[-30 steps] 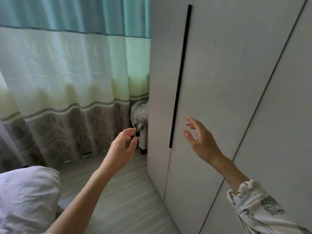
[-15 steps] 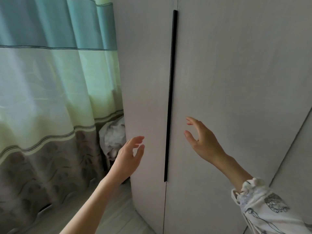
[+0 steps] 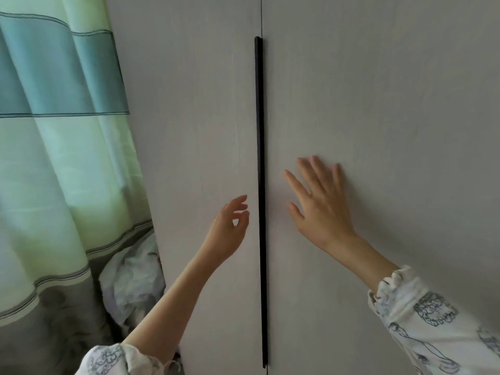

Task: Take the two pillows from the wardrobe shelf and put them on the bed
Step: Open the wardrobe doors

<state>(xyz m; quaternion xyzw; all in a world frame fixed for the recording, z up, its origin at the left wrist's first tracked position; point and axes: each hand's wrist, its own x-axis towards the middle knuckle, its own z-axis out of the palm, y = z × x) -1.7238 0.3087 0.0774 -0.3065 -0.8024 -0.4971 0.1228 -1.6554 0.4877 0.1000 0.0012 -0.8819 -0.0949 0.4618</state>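
A pale grey wardrobe fills most of the view, its two doors closed. A long black vertical handle (image 3: 260,185) runs down the seam between the left door (image 3: 194,131) and the right door (image 3: 378,117). My right hand (image 3: 319,209) lies flat on the right door with its fingers spread, just right of the handle. My left hand (image 3: 230,228) hovers just left of the handle with relaxed fingers, holding nothing. The pillows, the shelf and the bed are hidden from view.
A green, teal and grey striped curtain (image 3: 59,158) hangs to the left of the wardrobe. A crumpled white bundle (image 3: 132,282) sits low between the curtain and the wardrobe's side.
I have stepped closer and turned toward the wardrobe doors. Both hands moved toward the black handle, and my right hand went from hovering to lying flat on the right door.
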